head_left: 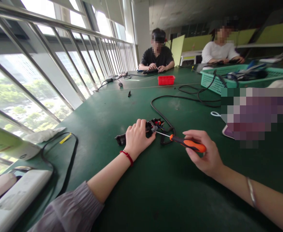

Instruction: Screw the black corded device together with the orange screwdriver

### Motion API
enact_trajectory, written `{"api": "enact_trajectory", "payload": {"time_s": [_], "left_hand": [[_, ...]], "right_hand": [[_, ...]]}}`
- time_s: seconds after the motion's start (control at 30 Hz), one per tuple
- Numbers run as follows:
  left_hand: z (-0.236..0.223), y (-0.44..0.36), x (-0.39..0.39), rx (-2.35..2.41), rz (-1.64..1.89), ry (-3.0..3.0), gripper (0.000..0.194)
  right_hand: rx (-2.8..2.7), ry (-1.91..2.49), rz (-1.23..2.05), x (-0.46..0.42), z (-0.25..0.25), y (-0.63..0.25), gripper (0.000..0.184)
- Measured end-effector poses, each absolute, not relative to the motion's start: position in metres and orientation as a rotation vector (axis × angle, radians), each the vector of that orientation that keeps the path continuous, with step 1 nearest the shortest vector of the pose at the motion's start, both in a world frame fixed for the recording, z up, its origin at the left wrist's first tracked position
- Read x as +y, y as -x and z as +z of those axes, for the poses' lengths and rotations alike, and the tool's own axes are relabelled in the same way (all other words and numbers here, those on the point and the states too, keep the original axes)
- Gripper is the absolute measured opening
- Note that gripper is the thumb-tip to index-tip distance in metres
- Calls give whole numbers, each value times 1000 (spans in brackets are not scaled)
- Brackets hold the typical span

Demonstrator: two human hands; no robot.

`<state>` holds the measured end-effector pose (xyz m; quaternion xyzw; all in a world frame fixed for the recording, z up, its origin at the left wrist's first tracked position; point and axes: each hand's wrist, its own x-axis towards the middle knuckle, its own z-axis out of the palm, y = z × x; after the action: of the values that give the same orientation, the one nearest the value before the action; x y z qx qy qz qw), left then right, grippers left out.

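My left hand (137, 137) is closed over a black corded device (120, 139) lying on the green table, its casing opened at the far end. Red parts, coloured wires and a grey piece (154, 126) show there. What kind of device it is, I cannot make out. In my right hand (205, 153) is a screwdriver (188, 142) with an orange and black handle, its fingers around the handle's rear. The thin shaft points left, and its tip meets the exposed inner parts beside my left thumb. A black cable runs from the device toward the far right.
A red tray (166, 80) stands farther back, with a small black part (129, 93) to its left. At right are a green basket (211, 80) of tools and a blurred purple item (259, 112). A power strip (20, 196) and bottle (8, 143) lie left. Two people sit opposite.
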<state>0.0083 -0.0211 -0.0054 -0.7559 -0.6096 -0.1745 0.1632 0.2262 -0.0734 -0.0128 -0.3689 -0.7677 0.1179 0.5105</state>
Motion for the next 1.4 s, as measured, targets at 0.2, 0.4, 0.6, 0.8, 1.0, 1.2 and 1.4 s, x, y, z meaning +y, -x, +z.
{"api": "enact_trajectory", "payload": {"time_s": [0.2,0.4,0.6,0.8,1.0,1.2,1.4], "left_hand": [[-6,-8,-22,-1734,-517,2175,35],[-7,-8,-21,-1707,-557,2188,35],[-7,-8,-20,-1713,-567,2189,34],[-8,-8,-20,-1709,-558,2198,36],[-9,-7,-19,-1701,-565,2197,36],[-8,-7,-20,-1696,-556,2197,36],[-7,-8,-21,-1712,-541,2209,36]], "right_hand": [[-1806,969,318,-73,-10,-225,22],[-1755,831,365,-70,-13,-223,44],[-1808,977,505,-72,-13,-225,17],[-1731,880,391,-70,-13,-223,42],[-1712,1070,469,-72,-12,-225,12],[-1701,978,515,-71,-12,-223,28],[-1765,988,418,-73,-12,-223,25]]}}
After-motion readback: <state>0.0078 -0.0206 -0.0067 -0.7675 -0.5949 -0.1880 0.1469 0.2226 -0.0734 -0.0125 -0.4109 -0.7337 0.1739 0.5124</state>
